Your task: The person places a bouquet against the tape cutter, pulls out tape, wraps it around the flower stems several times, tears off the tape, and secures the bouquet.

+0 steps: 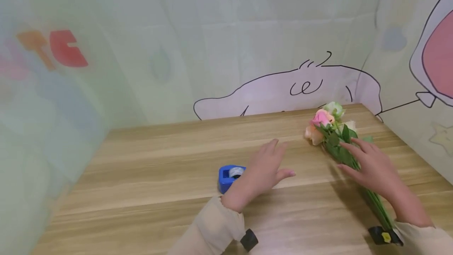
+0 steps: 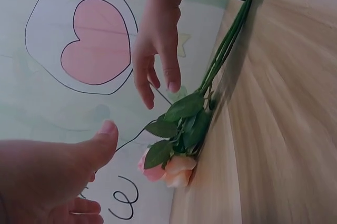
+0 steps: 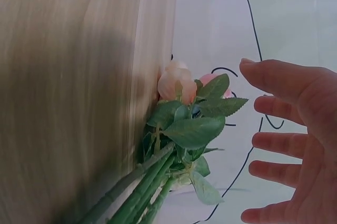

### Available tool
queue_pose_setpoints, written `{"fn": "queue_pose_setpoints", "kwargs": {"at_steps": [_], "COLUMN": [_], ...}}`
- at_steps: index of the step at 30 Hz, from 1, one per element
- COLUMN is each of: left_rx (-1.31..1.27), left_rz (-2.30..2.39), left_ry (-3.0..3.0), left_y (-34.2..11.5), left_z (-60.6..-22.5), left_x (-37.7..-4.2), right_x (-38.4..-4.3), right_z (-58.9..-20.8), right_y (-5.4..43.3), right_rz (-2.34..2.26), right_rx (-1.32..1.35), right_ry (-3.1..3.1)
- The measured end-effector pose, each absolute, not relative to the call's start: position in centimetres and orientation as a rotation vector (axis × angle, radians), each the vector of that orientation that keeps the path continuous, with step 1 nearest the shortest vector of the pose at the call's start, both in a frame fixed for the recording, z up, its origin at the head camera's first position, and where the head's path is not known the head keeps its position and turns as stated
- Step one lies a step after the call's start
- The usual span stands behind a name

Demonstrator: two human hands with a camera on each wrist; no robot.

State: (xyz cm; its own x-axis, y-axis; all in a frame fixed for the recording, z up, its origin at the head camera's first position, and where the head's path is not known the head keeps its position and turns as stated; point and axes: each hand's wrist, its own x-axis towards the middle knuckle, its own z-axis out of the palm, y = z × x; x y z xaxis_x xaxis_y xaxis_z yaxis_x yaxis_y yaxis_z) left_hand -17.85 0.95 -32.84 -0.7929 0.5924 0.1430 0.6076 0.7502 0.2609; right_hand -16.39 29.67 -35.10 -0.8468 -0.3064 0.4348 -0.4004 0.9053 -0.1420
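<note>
A bouquet of artificial roses (image 1: pixel 323 118) in pink, peach and pale green lies at the right of the wooden table, its green stems pointing toward me. Over its leaves (image 3: pixel 195 132) hovers my right hand (image 1: pixel 375 164), fingers spread and holding nothing. My left hand (image 1: pixel 263 168) is in the air near the middle of the table, its thumb apart from the fingers, also with nothing in it. Just left of that hand stands a blue tape dispenser (image 1: pixel 225 180) with a roll of clear tape, partly hidden by the hand and wrist.
The wooden table (image 1: pixel 148 164) meets a printed cloth backdrop (image 1: pixel 148 70) at the back and on both sides. A black strap mount (image 1: pixel 383 236) on my right wrist is beside the stem ends; another black mount (image 1: pixel 249 240) sits at my left wrist.
</note>
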Motion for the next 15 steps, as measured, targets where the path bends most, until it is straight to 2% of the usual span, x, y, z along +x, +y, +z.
{"fn": "queue_pose_setpoints", "kwargs": {"at_steps": [15], "left_rx": [-1.124], "left_rz": [-0.355], "left_ry": [-2.874], "left_y": [4.4], "left_z": [-32.9], "left_x": [-18.2], "right_x": [-15.6], "right_z": [-34.9], "right_y": [30.7], "right_rz": [0.312], "right_rx": [0.427], "right_ry": [-2.711]}}
